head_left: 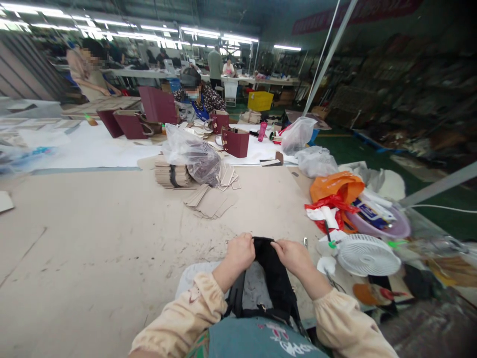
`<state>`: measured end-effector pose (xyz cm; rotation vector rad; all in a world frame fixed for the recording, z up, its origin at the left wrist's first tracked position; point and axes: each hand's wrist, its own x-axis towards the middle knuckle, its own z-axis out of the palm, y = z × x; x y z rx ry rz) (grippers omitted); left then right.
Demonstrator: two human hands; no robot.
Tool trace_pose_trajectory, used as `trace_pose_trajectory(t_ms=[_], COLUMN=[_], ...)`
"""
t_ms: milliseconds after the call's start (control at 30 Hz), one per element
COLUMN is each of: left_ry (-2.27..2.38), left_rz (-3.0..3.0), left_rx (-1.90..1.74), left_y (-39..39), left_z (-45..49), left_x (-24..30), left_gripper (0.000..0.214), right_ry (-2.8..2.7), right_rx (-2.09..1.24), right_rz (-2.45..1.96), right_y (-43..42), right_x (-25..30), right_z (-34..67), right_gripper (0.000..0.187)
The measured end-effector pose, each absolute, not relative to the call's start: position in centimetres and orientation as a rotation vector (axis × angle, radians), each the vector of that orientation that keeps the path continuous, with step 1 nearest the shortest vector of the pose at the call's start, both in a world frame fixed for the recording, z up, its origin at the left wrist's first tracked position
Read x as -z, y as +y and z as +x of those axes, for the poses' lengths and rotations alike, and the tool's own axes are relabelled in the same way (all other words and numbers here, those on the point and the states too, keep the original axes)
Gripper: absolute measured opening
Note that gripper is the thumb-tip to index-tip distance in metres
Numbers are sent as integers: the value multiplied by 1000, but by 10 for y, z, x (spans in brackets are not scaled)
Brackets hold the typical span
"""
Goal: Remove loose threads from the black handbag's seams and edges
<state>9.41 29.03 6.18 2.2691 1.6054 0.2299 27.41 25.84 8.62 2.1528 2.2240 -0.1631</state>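
Observation:
Close to my body, a black bag of soft material stands on the table, its far edge pulled up between my hands. My left hand is closed around the left end of that edge. At the right end, my right hand pinches the same edge between thumb and fingers. Grey material shows through the bag's opening, and a small metal fitting sits on its near side. A teal apron with white lettering hides the nearest part. Under the bag, to the left, lies a pale rounded sheet.
Beyond my hands are stacked cardboard pieces and a clear plastic bag. To the right stand a white fan, an orange bag and a lilac basin. Maroon bags and a masked co-worker are across the table.

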Motion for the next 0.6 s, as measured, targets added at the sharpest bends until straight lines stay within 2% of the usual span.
trace_pose_trajectory(t_ms=[133, 400, 600], left_ry=[1598, 1589, 1565], left_rz=[2261, 2226, 2192], left_rx=[-230, -202, -218], left_y=[290, 291, 291], left_z=[94, 95, 94], left_x=[-62, -62, -59], left_gripper=[25, 25, 26], right_ry=[2134, 2037, 1946], right_rx=[313, 148, 364], right_rz=[2142, 2181, 2185], right_y=[242, 233, 213], right_x=[-90, -80, -90], right_z=[280, 265, 275], right_gripper=[51, 56, 62])
